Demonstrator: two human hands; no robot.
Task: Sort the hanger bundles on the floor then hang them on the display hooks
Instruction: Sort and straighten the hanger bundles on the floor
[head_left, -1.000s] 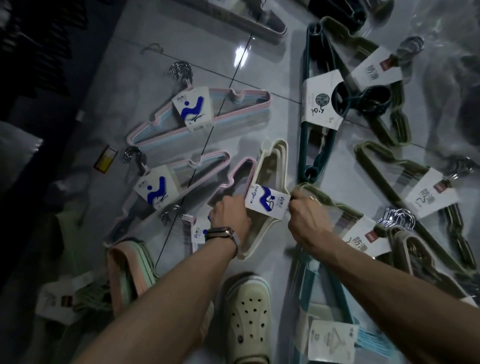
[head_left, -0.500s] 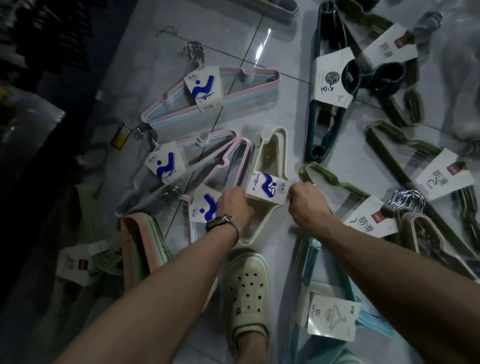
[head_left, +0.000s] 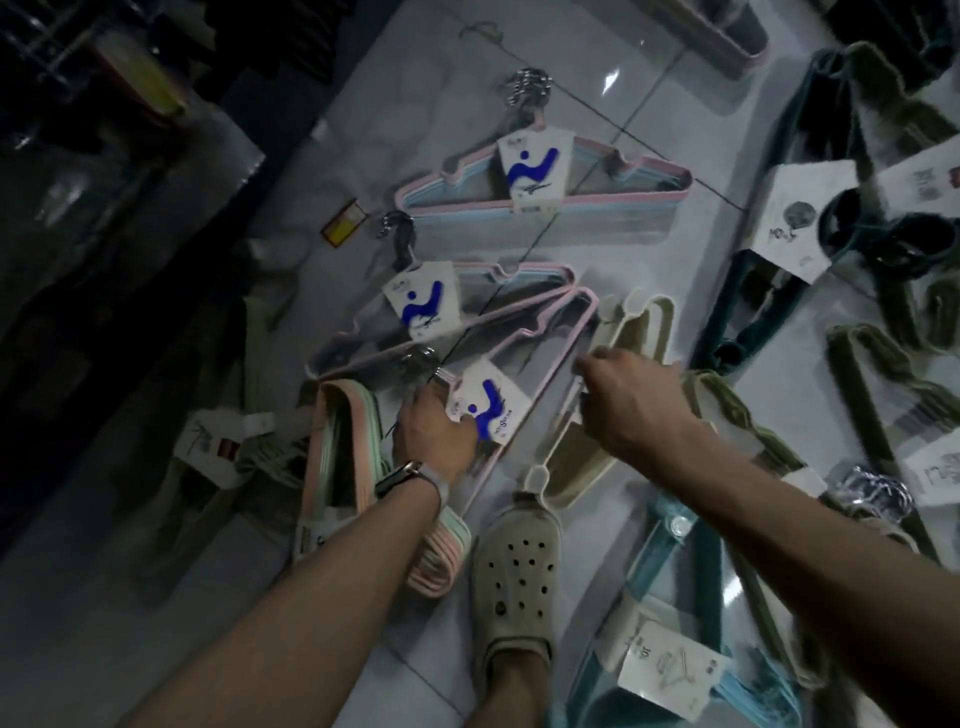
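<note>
Left hand (head_left: 434, 431): fingers curled round the nearest pink bundle (head_left: 488, 408), gripping just below its metal hooks (head_left: 426, 361); watch (head_left: 405, 475) on the wrist.
Right hand (head_left: 623, 402): knuckles up, fingers curled over the middle of the cream bundle (head_left: 667, 327); it looks like a pinch there, though the contact is hidden under the hand and blurred.
Bundle positions: pink bundle lies left of the cream one, their far tips nearly touching; two more pink bundles lie farther off, middle (head_left: 421, 306) and far (head_left: 535, 171).
Step, judged: sorting by colour, pink towards pink.
Technique: hold at the neck so the stack stays together; slide low, lay the arms parallel to the middle bundle, hooks pointing the same way; keep the cream tip from snagging the pink wire.
Risk: hooks tangling with the overlapping neighbour.
Floor (head_left: 623, 249): glossy pale tile, glare streak far; bundles should slide easily.
Right side: teal bundle (head_left: 753, 317) and green bundles (head_left: 857, 364), well apart from the pink group.
Near: shoe (head_left: 514, 577).
Room: dim; dark shelving (head_left: 104, 156) at left; display hooks not in view.
</note>
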